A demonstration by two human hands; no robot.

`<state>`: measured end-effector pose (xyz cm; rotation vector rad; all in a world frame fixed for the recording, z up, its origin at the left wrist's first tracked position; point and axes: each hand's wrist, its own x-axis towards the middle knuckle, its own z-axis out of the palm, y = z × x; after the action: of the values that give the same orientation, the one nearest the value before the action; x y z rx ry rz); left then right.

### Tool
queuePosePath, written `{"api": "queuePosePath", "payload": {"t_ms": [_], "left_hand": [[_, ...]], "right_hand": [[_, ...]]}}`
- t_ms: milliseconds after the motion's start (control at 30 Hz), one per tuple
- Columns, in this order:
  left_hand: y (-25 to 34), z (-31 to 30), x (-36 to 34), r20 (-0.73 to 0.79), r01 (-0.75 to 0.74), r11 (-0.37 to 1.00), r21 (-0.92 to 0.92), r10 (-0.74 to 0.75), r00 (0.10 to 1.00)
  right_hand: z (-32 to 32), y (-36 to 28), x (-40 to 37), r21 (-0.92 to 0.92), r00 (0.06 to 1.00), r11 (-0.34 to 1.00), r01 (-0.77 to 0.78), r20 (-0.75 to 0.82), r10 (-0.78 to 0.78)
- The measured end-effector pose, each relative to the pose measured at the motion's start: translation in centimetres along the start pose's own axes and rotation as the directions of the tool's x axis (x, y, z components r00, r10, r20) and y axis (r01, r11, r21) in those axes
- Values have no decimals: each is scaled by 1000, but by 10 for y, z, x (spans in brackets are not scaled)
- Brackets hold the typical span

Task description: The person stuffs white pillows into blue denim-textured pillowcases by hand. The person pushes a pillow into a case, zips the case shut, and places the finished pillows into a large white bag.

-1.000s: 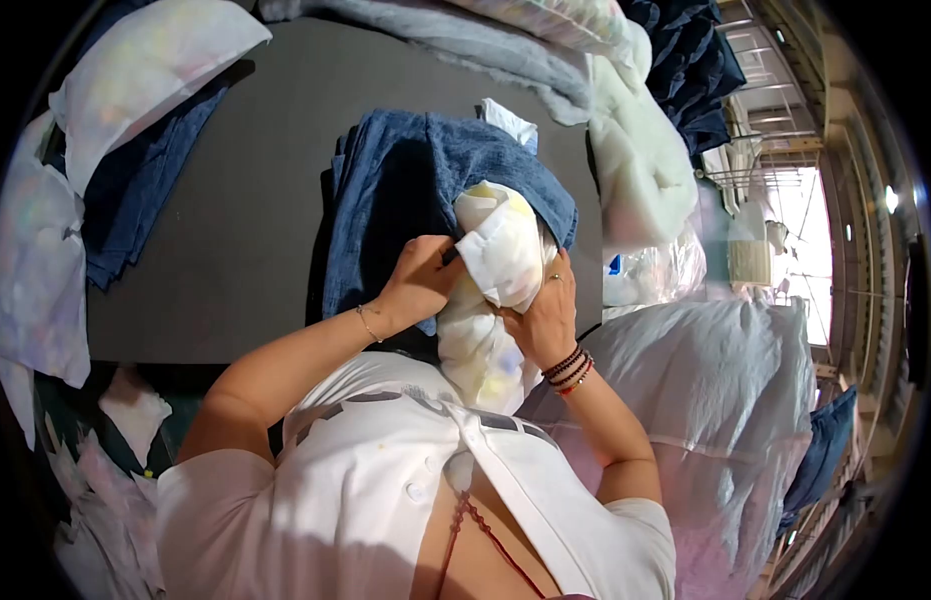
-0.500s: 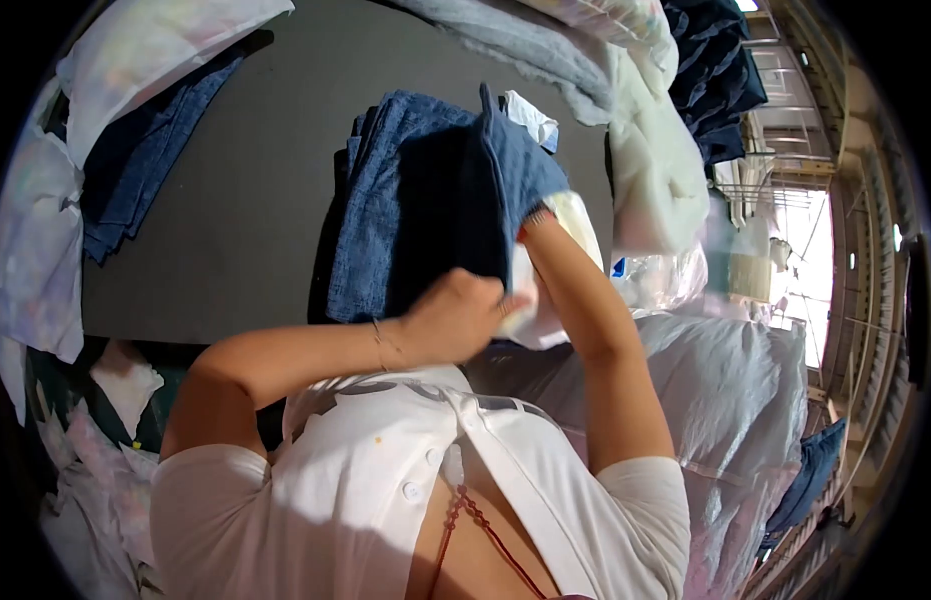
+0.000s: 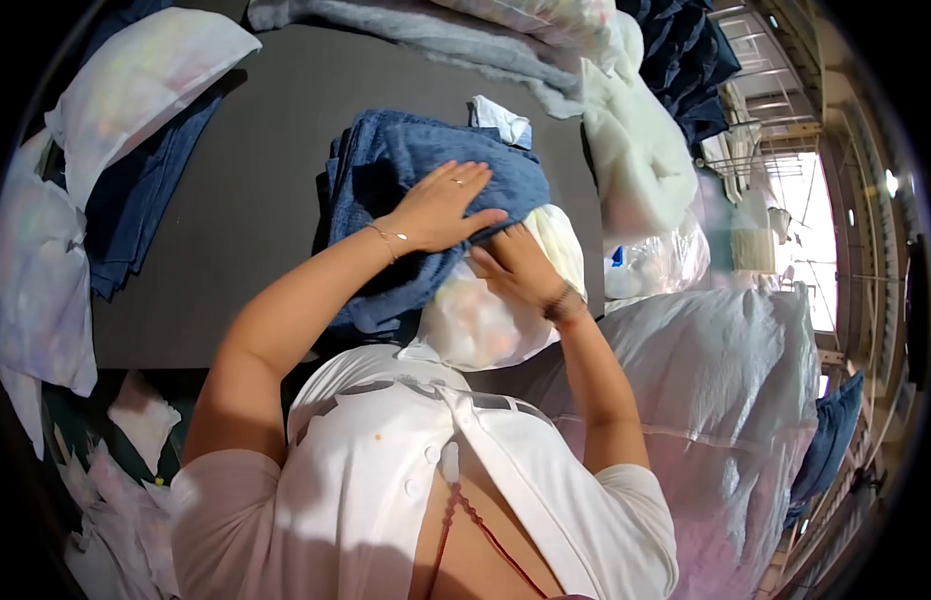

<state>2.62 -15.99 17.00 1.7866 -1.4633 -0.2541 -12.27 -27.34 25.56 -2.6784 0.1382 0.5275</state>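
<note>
A folded stack of blue denim-like cloth (image 3: 385, 160) lies on the dark table before me. My left hand (image 3: 443, 205) rests flat on top of it, open, fingers stretched out. At the stack's right near edge is my right hand (image 3: 525, 268), its thumb apart and its fingertips partly hidden at the cloth's border. Beneath that hand sits a whitish, see-through bundle (image 3: 485, 325), bulging toward my body. Just past the stack is a small white piece with a blue edge (image 3: 502, 122).
The dark table (image 3: 245, 160) has more folded blue cloth (image 3: 150, 190) at left, under whitish wrapping (image 3: 145, 90). Fluffy white padding (image 3: 640, 150) borders the right side, grey padding (image 3: 415, 35) the far side. A large clear plastic cover (image 3: 705, 400) stands at my right.
The blue cloth was raised over my right forearm and now lies down on the stack. My left hand has moved forward onto it; my right hand has come out from behind the cloth.
</note>
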Motion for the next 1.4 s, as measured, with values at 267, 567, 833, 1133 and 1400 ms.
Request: {"api": "queuePosePath", "payload": {"t_ms": [267, 567, 833, 1133, 1400], "left_hand": [[46, -19, 20, 18, -199, 933, 300, 203, 979], [19, -16, 52, 111, -527, 740, 419, 534, 838], [3, -68, -46, -37, -296, 800, 522, 368, 929], [24, -51, -193, 492, 752, 130, -646, -682, 541], [30, -110, -98, -340, 250, 948, -198, -305, 889]], "right_hand": [[-9, 129, -50, 296, 734, 712, -636, -51, 677], [83, 66, 74, 126, 884, 946, -299, -338, 324], [28, 3, -34, 895, 798, 274, -352, 135, 587], [103, 47, -65, 213, 663, 976, 31, -736, 140], [14, -63, -38, -145, 695, 820, 554, -461, -552]]}}
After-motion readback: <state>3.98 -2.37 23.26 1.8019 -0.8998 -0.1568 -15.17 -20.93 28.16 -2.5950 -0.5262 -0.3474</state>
